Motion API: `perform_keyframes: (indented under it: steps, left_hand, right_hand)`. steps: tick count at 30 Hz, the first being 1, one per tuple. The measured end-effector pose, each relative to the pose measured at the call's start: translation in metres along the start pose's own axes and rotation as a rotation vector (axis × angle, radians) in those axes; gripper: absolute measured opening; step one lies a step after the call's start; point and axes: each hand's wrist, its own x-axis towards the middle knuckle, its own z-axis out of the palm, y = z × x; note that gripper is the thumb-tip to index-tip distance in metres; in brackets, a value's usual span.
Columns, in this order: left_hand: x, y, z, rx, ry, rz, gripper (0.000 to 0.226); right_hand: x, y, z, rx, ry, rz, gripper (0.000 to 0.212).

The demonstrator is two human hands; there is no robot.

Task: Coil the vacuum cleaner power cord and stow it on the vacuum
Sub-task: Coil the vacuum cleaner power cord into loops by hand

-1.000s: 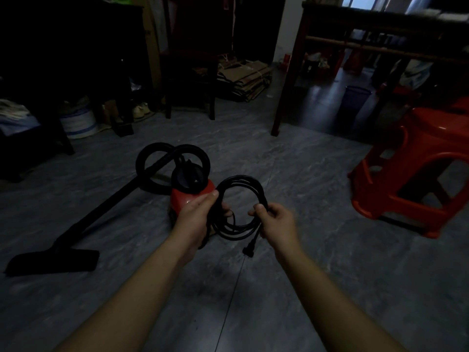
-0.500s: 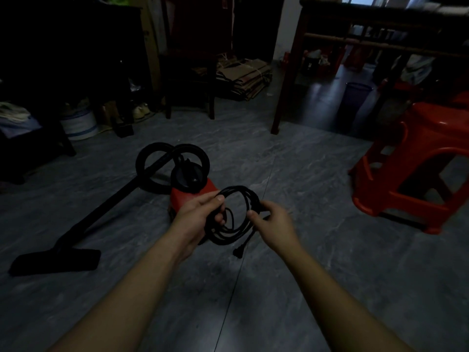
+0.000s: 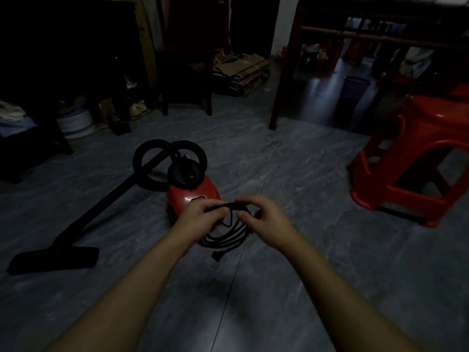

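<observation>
A small red vacuum cleaner with a black top stands on the grey floor just beyond my hands. Its black hose loops behind it, and a black wand runs left to a floor nozzle. The black power cord is gathered into a coil of several loops, tilted flat and hanging below my hands. My left hand pinches the coil's upper strand. My right hand grips the coil's right side. The plug dangles under the coil.
A red plastic stool stands at the right. A dark wooden table leg rises behind the vacuum, with a purple bin beyond. Flattened cardboard and dark furniture line the back and left.
The coil has tipped from upright and open to nearly flat and lower. My hands have drawn closer together above it. The plug now hangs lower, under the coil.
</observation>
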Motion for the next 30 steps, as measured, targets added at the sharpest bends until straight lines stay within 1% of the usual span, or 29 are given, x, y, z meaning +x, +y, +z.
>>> perform_keyframes:
  steps: [3, 5, 8, 12, 16, 20, 23, 27, 30]
  left_hand:
    - [-0.001, 0.003, 0.003, 0.000, 0.016, 0.047, 0.016]
    - [-0.001, 0.003, 0.005, 0.014, 0.015, 0.063, 0.016]
    - [-0.001, 0.002, 0.006, 0.038, 0.018, 0.065, 0.017]
    - [-0.001, 0.001, 0.008, 0.081, 0.004, 0.100, 0.020]
    - [0.002, -0.001, 0.008, 0.098, 0.018, 0.131, 0.020]
    - [0.004, -0.003, 0.010, 0.171, 0.057, 0.205, 0.016]
    - [0.006, -0.008, 0.006, 0.200, 0.105, 0.223, 0.011]
    - [0.008, -0.014, -0.002, 0.289, 0.174, 0.230, 0.030]
    - [0.010, -0.018, -0.003, 0.362, 0.210, 0.253, 0.028]
  right_hand:
    - [0.001, -0.001, -0.005, -0.019, -0.004, -0.024, 0.015]
    - [0.002, 0.001, -0.006, -0.029, -0.017, 0.000, 0.007]
    - [0.001, 0.001, -0.006, 0.011, -0.085, 0.039, 0.013]
    - [0.000, 0.000, -0.009, 0.184, -0.172, 0.093, 0.017]
    - [0.000, 0.004, -0.008, 0.176, -0.218, 0.137, 0.019]
    - [0.000, 0.006, -0.006, 0.158, -0.166, 0.105, 0.020]
    - [0.001, 0.006, -0.007, 0.221, -0.099, 0.099, 0.019]
    - [0.002, 0.002, -0.014, 0.315, -0.038, 0.129, 0.016]
    - [0.002, -0.002, -0.018, 0.414, 0.015, 0.179, 0.015]
